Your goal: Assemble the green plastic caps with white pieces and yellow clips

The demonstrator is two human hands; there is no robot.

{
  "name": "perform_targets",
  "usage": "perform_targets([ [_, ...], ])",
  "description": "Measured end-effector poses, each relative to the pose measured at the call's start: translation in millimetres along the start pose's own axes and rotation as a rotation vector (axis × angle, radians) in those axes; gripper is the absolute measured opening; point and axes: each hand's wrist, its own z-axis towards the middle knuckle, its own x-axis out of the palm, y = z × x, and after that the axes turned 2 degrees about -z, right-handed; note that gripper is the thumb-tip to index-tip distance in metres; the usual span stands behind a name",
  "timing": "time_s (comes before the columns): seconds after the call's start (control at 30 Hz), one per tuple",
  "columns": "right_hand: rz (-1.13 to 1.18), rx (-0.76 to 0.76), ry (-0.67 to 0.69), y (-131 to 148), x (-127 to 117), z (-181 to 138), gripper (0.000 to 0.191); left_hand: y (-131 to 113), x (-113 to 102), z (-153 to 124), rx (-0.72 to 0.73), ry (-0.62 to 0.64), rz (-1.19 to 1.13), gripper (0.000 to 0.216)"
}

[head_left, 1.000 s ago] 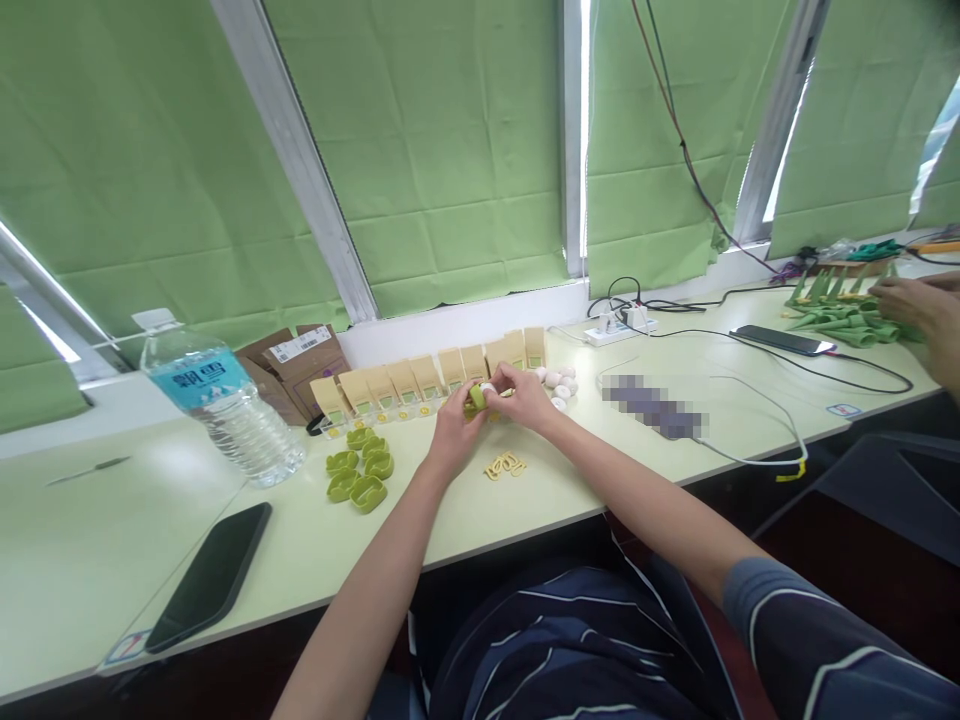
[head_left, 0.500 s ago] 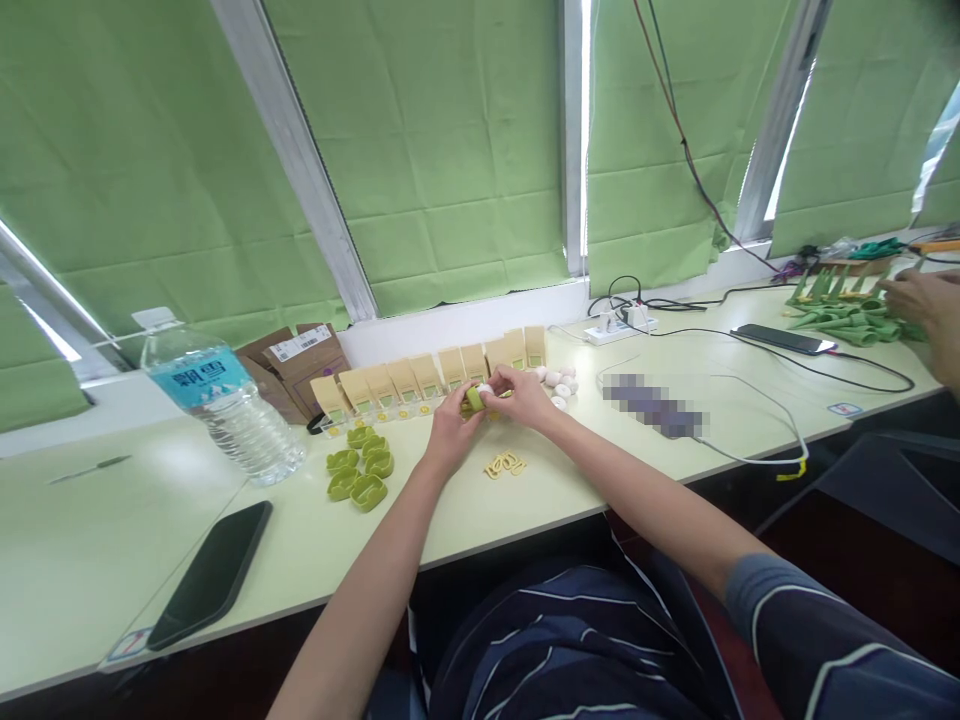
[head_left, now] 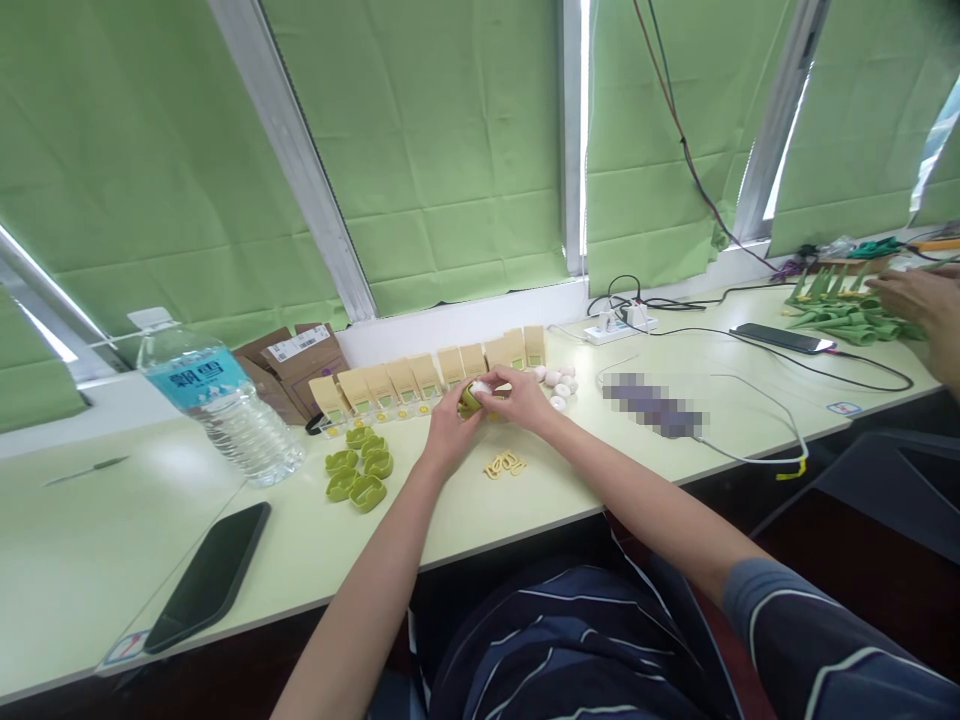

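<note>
My left hand (head_left: 448,428) is closed around a small green cup-like shell (head_left: 469,399) above the table. With its fingertips, my right hand (head_left: 523,398) pinches a white round piece (head_left: 480,387) against the shell's upper side; how deep it sits inside is hidden by the fingers. Several matching green shells (head_left: 367,493) stand grouped left of my left forearm. Below my hands lies a small pile of yellow loop-shaped pieces (head_left: 505,464). Several white and pale pink round pieces (head_left: 561,388) are clustered just beyond my right hand.
A row of tan-topped clear packs (head_left: 401,382) stands behind my hands. To the left are a water bottle (head_left: 225,400), a cardboard box (head_left: 296,370) and a black phone (head_left: 210,577). Cables and a power strip (head_left: 621,326) lie right. Another person's hand (head_left: 926,305) works at far right.
The green shell and white piece have tilted slightly between my hands, which stay almost in place. At far right the other person's hand has shifted a little left.
</note>
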Motion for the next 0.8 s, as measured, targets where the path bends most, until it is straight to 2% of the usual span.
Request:
perform_targets([
  [0.23, 0.009, 0.020, 0.009, 1.9, -2.4, 0.8, 0.023, -9.6, -3.8, -2.0, -0.020, 0.046, -0.071, 0.042],
  [0.47, 0.014, -0.040, 0.045, 2.2, -0.8, -0.6, 0.028, -3.3, -4.1, -0.2, -0.061, -0.024, -0.067, 0.038],
  [0.8, 0.019, -0.061, 0.065, 0.4, 1.7, -1.6, 0.027, -1.2, -4.1, -0.2, -0.091, -0.047, -0.070, 0.036],
])
